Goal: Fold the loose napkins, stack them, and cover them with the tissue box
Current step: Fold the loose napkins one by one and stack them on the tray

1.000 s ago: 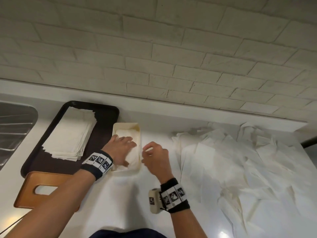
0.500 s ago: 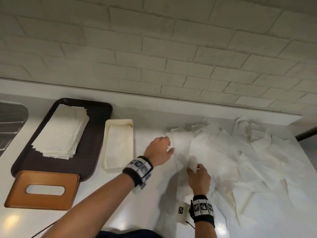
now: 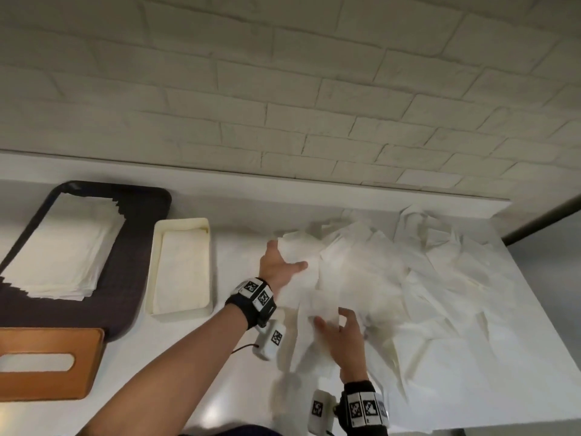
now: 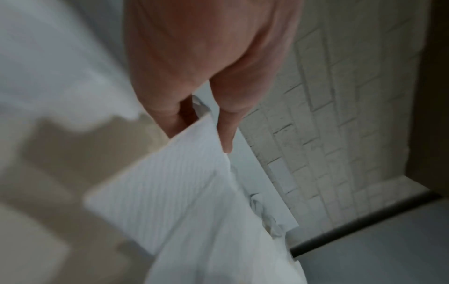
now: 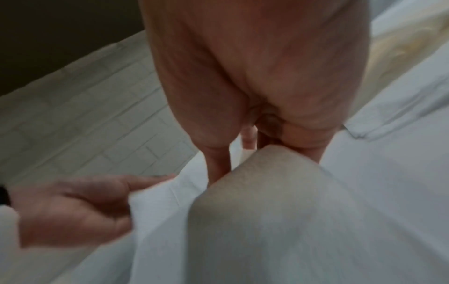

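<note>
My left hand [image 3: 284, 262] pinches the far corner of a loose white napkin [image 3: 298, 294], thumb on top, at the left edge of the pile of loose napkins [image 3: 408, 278]. My right hand [image 3: 333, 320] holds the near end of the same napkin, fingers spread. In the left wrist view the left hand [image 4: 206, 119] grips the ribbed napkin [image 4: 170, 192] at its edge. The right wrist view shows the right hand [image 5: 255, 146] with the napkin [image 5: 267, 221] bulging up to its fingers. A cream tray [image 3: 151, 278] holds folded napkins [image 3: 184, 269]. The brown tissue box [image 3: 47, 363] lies at the near left.
A dark tray [image 3: 138, 269] at the left carries a stack of folded napkins [image 3: 63, 250]. The brick wall [image 3: 283, 89] and a low ledge run along the back. The white counter [image 3: 195, 372] ends at the right, past the napkin pile.
Both hands left the cream tray and went right to the loose pile. They have taken hold of one napkin and are drawing it out of the pile's left edge.
</note>
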